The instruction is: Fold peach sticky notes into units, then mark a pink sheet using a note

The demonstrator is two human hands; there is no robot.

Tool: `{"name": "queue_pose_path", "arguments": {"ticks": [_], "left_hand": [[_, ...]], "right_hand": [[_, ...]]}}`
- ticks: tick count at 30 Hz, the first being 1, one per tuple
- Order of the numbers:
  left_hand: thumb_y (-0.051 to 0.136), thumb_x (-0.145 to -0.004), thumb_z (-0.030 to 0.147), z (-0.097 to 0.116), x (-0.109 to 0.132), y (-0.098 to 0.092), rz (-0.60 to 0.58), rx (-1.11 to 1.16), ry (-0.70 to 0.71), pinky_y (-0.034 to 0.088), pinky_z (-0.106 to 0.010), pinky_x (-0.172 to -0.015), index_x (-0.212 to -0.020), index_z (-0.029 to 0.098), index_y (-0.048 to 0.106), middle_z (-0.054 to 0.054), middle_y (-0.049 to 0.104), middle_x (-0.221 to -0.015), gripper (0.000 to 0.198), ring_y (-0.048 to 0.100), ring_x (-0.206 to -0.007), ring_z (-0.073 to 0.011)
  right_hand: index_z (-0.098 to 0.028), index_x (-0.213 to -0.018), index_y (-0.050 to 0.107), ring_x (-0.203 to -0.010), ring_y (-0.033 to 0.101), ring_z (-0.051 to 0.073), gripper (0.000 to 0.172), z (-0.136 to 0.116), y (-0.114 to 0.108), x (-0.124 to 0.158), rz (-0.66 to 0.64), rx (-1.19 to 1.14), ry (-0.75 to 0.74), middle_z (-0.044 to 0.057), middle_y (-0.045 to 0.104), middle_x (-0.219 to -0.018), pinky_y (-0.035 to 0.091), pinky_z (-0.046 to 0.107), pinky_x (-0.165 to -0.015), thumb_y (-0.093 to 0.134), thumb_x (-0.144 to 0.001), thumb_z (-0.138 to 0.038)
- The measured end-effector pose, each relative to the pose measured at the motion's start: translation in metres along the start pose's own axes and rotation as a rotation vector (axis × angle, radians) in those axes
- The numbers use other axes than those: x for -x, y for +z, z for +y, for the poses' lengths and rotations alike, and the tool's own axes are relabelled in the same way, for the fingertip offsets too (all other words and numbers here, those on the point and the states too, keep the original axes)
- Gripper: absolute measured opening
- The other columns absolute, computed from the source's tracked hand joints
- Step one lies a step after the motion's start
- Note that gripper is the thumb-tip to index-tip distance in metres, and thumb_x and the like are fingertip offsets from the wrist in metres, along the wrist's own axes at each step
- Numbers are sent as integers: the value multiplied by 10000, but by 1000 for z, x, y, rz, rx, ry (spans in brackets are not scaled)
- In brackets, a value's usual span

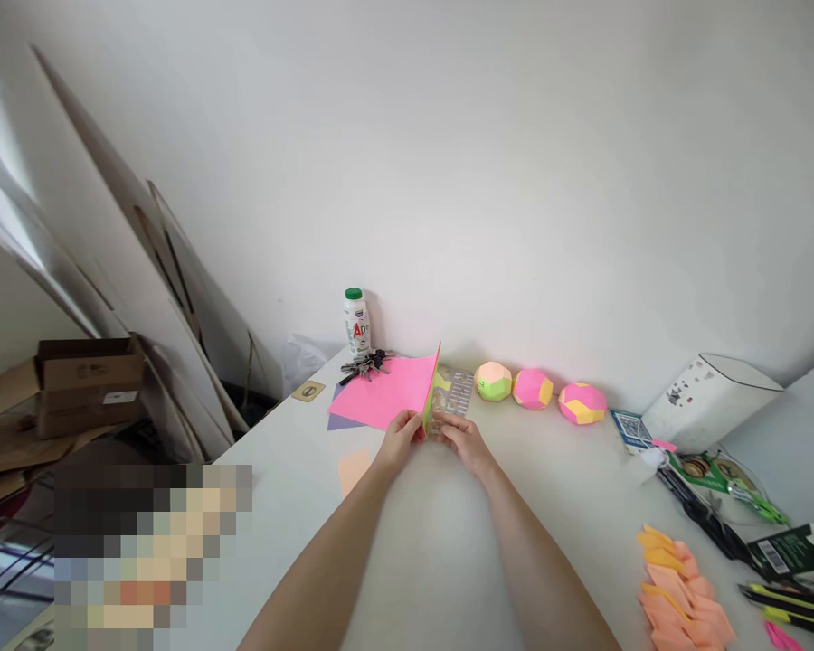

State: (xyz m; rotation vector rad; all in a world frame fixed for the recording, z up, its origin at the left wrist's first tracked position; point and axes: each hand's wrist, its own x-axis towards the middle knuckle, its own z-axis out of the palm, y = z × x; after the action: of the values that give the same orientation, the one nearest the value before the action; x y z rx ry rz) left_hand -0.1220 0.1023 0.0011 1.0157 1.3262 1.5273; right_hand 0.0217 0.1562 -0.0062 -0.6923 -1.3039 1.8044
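My left hand (400,438) pinches the near corner of a stack of coloured paper sheets (390,391), pink on top with a yellow-green edge, lifted like an open cover. My right hand (462,440) grips the clear plastic packet (451,396) that the sheets come from, fingers closed on its near edge. Both hands meet over the white table (421,551). A purple sheet (339,419) lies under the pink one, and a pale orange square (353,470) lies flat left of my left forearm.
Three folded paper balls (533,389) line the wall. A small bottle (356,323) and keys (366,364) stand behind the paper. Folded orange pieces (682,588), pens (787,610), a white container (709,402) and packets sit at the right. Cardboard box (88,375) and boards lean at left.
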Motion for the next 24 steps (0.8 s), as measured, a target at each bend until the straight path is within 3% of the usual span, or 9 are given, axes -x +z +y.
{"name": "queue_pose_path", "arguments": {"ticks": [5, 24], "left_hand": [[596, -705, 578, -2, 0, -2, 9, -3, -1, 407, -254, -568, -664, 185, 530, 23, 544, -548, 401, 505, -531, -131], [607, -740, 538, 7, 5, 0, -38, -2, 42, 420, -256, -594, -655, 183, 550, 20, 573, -572, 370, 517, -554, -126]], "right_hand": [[-187, -986, 715, -773, 673, 193, 376, 0, 3, 1, 16, 53, -16, 37, 730, -840, 524, 383, -832, 754, -661, -372], [-197, -896, 724, -771, 667, 200, 292, -3, 7, -2, 90, 58, 22, -9, 692, -727, 526, 400, -862, 759, -613, -262]]}}
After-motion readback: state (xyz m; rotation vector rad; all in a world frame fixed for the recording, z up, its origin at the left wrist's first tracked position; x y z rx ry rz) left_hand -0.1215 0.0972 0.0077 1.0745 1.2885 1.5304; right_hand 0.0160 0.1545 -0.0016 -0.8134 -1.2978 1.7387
